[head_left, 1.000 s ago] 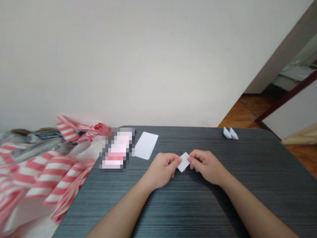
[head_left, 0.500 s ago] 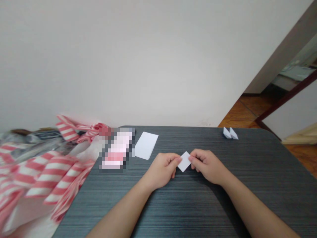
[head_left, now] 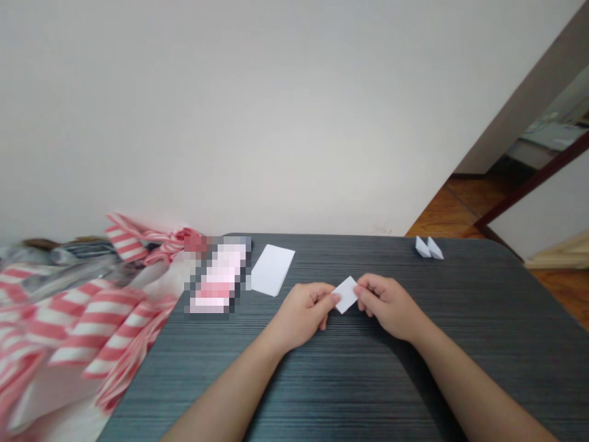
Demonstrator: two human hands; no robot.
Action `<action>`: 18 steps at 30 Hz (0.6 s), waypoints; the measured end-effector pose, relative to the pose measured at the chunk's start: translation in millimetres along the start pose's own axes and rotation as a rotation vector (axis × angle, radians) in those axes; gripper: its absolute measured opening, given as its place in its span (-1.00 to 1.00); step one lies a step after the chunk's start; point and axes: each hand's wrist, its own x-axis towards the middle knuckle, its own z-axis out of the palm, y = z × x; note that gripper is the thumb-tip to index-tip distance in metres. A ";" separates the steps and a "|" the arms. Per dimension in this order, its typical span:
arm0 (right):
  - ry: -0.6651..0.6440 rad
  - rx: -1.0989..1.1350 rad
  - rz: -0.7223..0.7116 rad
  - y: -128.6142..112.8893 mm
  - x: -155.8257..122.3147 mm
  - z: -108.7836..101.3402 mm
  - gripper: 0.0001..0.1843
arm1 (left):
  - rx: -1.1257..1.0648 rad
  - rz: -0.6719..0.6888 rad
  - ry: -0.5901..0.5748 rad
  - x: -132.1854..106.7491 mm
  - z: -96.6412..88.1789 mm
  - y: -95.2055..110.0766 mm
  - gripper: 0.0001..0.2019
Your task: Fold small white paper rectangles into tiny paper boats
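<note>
A small white folded paper (head_left: 346,295) is held between my two hands above the dark table (head_left: 322,393), one corner pointing away from me. My left hand (head_left: 304,313) pinches its left corner between thumb and fingers. At the opposite corner, the thumb and forefinger of my right hand (head_left: 386,306) are closed on it. Layers of the fold, if any, are too small to make out.
White paper sheets (head_left: 272,270) lie in a stack at the table's back left, beside a blurred-out pinkish object (head_left: 221,270). Two small folded paper shapes (head_left: 429,248) stand near the back right edge. Red-striped cloth (head_left: 101,313) is heaped left of the table. Behind rises a pale wall (head_left: 276,123).
The folded paper has tilted slightly, its right side rising a little away from me. My right hand has shifted slightly right; the left has barely moved.
</note>
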 end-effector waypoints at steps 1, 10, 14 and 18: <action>0.008 0.009 -0.001 0.2 0.1 0.1 -0.72 | -0.005 0.000 -0.001 -0.1 0.4 -0.6 -0.68; -0.021 -0.028 -0.031 -2.5 0.7 1.2 -0.69 | -0.053 0.014 0.058 0.4 1.6 -2.4 -0.70; -0.009 -0.047 -0.029 -0.7 0.6 0.2 -0.67 | -0.123 0.014 0.047 2.4 2.9 -3.3 -0.74; 0.009 -0.038 -0.034 1.9 0.8 0.2 -0.67 | -0.172 0.001 0.033 2.8 4.6 -5.4 -0.75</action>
